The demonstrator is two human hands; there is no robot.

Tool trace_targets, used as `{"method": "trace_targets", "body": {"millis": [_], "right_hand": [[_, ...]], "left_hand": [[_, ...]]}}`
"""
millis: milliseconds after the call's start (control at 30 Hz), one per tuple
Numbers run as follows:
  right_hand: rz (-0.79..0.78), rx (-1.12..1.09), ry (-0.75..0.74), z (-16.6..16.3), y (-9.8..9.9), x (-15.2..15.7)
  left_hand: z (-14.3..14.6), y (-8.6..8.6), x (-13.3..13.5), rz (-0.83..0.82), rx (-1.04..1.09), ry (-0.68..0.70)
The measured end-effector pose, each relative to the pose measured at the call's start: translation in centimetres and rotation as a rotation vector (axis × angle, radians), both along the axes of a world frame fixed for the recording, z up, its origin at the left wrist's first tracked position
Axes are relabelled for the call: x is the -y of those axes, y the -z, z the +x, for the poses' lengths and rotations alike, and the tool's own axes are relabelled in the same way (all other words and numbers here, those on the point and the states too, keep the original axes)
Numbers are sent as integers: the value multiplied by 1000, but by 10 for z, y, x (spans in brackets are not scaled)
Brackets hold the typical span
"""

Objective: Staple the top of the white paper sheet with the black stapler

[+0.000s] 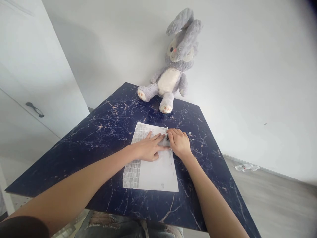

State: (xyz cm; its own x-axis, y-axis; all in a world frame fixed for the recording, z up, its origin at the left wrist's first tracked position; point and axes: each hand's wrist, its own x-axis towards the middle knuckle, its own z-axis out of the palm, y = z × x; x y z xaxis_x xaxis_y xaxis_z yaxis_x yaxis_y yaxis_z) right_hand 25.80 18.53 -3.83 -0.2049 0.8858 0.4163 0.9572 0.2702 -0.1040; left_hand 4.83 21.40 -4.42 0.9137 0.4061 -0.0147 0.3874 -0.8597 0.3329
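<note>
A white sheet of paper (156,175) lies on the dark blue marbled table (104,132), with a grey patterned band along its left side. Pressed flat on the sheet's upper half is my left hand (151,147), its fingers spread toward the right edge. My right hand (180,142) is closed at the upper right edge of the paper, close to the left fingertips. A small dark thing (168,137) shows by its fingers, mostly hidden, and I cannot make out its kind. Between the two hands is a greyish patch on the paper.
A grey and white plush rabbit (169,82) sits at the table's far end against the wall. To the left stands a white cabinet with a dark handle (35,109). A white plastic-looking wrapper (247,167) lies on the floor at right. A tiny pale scrap (190,133) is beside my right hand.
</note>
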Motion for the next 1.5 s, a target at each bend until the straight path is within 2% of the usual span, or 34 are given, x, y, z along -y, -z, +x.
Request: {"method": "trace_targets", "body": {"millis": [633, 1000, 1233, 1500], "right_hand": [[8, -56, 1, 4, 4, -1], [17, 97, 9, -5, 7, 0], [-7, 242, -24, -17, 11, 5], [43, 79, 38, 7, 3, -1]], "left_hand": [[-4, 2, -3, -10, 11, -1], [-4, -1, -2, 0, -10, 9], [-4, 3, -2, 30, 11, 14], [-5, 7, -5, 39, 21, 19]]}}
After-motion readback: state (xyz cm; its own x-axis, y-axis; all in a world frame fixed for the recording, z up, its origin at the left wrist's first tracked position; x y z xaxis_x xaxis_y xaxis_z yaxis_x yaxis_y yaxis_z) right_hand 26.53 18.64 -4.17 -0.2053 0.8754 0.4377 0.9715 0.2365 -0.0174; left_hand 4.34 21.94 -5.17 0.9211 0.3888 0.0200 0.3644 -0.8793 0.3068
